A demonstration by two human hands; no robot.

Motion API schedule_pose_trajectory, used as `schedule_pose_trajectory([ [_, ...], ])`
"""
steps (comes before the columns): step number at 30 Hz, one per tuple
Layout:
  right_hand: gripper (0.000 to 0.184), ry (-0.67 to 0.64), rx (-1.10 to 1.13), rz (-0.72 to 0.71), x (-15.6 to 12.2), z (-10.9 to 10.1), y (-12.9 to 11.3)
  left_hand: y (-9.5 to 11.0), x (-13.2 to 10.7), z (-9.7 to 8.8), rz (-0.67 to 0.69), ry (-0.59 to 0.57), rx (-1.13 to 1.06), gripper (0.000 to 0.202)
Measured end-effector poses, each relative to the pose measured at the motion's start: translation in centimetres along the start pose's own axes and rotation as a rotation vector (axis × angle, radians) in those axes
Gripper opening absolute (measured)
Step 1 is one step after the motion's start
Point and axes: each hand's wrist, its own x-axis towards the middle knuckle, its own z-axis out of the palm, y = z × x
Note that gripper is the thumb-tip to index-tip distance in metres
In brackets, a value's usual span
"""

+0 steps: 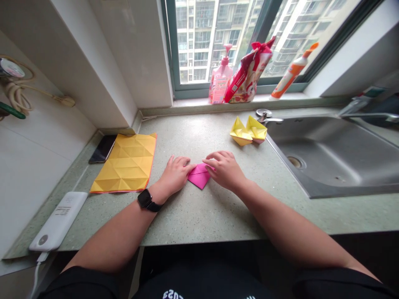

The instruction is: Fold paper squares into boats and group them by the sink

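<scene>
A small pink folded paper (200, 181) lies on the counter in front of me, its lower end pointed towards me and a crease running across its upper part. My left hand (175, 173) has its thumb on the paper's left corner, with the other fingers bent beside it. From the right, my right hand (227, 169) holds the paper's upper right side between curved fingers, which hide that corner. Beyond my right hand stands a yellow folded paper piece (248, 131) with two open, boat-like cups.
Left of my hands lies a stack of creased yellow paper (126, 164), partly over a phone (102, 148). A white power bank (59, 220) sits near the left edge. The steel sink (336, 158) is at right. A pink pump bottle (220, 81) stands on the windowsill.
</scene>
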Motion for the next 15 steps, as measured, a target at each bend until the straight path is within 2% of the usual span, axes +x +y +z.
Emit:
schedule_pose_trajectory([
  [5, 0.027, -0.101, -0.087, 0.038, -0.1, 0.7, -1.6, -0.1, -0.1, -0.1, -0.003, -0.003, 0.01, 0.04],
  [10, 0.024, -0.159, -0.099, 0.059, 0.0, 0.8, -1.1, -0.2, -0.3, -1.1, -0.024, -0.028, 0.023, 0.029],
  [15, 0.024, -0.184, -0.078, 0.084, 0.1, 0.9, -0.9, -0.5, -0.9, -2.8, -0.122, -0.033, 0.052, 0.024],
])
